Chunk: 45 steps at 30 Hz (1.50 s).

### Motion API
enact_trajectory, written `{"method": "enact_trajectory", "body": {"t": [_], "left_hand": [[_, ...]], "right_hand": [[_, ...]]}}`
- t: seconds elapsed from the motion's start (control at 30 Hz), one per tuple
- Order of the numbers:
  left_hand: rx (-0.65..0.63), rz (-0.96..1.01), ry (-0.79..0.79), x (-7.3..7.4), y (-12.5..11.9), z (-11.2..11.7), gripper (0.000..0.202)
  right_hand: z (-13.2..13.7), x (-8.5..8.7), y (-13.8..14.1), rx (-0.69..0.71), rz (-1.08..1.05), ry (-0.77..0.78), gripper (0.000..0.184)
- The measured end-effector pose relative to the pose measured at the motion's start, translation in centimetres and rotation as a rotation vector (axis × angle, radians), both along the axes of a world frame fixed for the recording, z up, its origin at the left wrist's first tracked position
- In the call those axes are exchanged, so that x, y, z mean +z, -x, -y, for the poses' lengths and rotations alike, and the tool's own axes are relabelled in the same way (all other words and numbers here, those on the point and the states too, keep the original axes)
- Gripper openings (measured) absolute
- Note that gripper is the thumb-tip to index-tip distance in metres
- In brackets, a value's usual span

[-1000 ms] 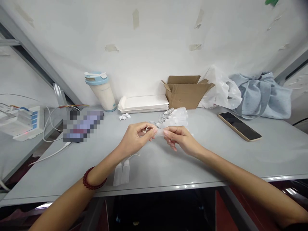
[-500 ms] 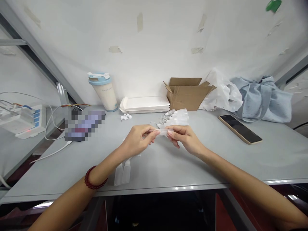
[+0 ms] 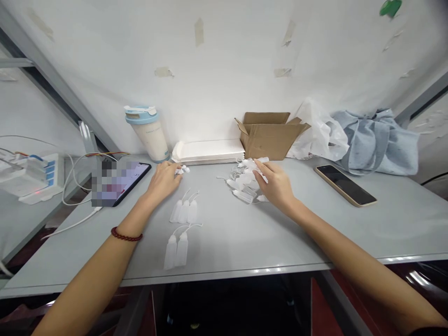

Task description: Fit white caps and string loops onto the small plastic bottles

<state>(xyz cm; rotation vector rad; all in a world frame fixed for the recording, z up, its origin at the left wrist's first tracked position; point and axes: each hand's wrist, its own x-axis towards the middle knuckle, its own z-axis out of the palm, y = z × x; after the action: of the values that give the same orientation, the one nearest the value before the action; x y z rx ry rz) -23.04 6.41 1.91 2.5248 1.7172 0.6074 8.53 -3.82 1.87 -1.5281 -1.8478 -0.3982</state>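
My left hand (image 3: 164,180) reaches forward to a few small white caps (image 3: 182,170) on the grey table (image 3: 224,238), its fingertips touching them. My right hand (image 3: 275,184) rests on a pile of small translucent plastic bottles (image 3: 245,179), fingers curled over one at the pile's far side. Three capped bottles (image 3: 184,211) lie together between my hands. Two more capped bottles (image 3: 176,249) lie nearer the table's front edge.
At the back stand a blue-lidded tumbler (image 3: 147,133), a stack of white trays (image 3: 209,151), an open cardboard box (image 3: 268,134), a plastic bag (image 3: 320,130) and a blue cloth bag (image 3: 378,140). A phone (image 3: 345,185) lies at right, another phone (image 3: 121,182) at left with a power strip (image 3: 31,177).
Both hands held one bottle together above the table before. They have parted: the left moved forward-left to the caps, the right forward onto the pile. Three capped bottles now show between them.
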Motion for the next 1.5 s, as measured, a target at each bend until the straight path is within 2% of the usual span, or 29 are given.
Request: {"method": "enact_trajectory", "body": {"t": [0.17, 0.3, 0.47, 0.6, 0.7, 0.8, 0.9, 1.0, 1.13, 1.33, 1.5], "left_hand": [[0.038, -0.062, -0.011, -0.5, -0.4, -0.2, 0.033], [0.034, -0.062, -0.008, -0.5, -0.5, -0.2, 0.031], [-0.013, 0.015, 0.034, -0.2, -0.8, 0.0, 0.03], [0.016, 0.081, 0.045, 0.6, -1.4, 0.5, 0.027], [0.054, 0.158, 0.034, 1.5, -1.9, 1.0, 0.023], [0.086, 0.287, 0.06, 2.4, -2.3, 1.6, 0.019], [0.086, 0.405, 0.063, 2.8, -2.6, 2.1, 0.018], [0.053, 0.486, 0.053, 2.9, -2.7, 2.2, 0.018], [0.028, 0.559, 0.051, 2.8, -2.7, 2.1, 0.02], [-0.023, 0.595, 0.058, 2.5, -2.8, 2.1, 0.02], [-0.116, 0.65, 0.167, 2.8, -3.0, 2.6, 0.022]], "right_hand": [[0.4, 0.1, 0.4, -0.067, 0.075, 0.04, 0.029], [1.1, 0.6, 1.1, -0.046, 0.099, 0.002, 0.03], [1.8, 1.3, 2.0, 0.089, 0.085, -0.14, 0.028], [2.5, 1.5, 2.9, 0.294, 0.069, -0.183, 0.027], [3.1, 1.3, 4.3, 0.482, 0.094, -0.077, 0.026], [3.6, 1.2, 6.2, 0.632, 0.155, 0.166, 0.026], [3.6, 1.6, 8.4, 0.685, 0.243, 0.38, 0.032], [3.1, 2.2, 10.1, 0.699, 0.317, 0.509, 0.036], [2.2, 2.4, 11.4, 0.714, 0.34, 0.589, 0.034], [1.9, 2.2, 11.6, 0.698, 0.33, 0.644, 0.031], [1.9, 1.5, 10.6, 0.667, 0.285, 0.624, 0.03]]}}
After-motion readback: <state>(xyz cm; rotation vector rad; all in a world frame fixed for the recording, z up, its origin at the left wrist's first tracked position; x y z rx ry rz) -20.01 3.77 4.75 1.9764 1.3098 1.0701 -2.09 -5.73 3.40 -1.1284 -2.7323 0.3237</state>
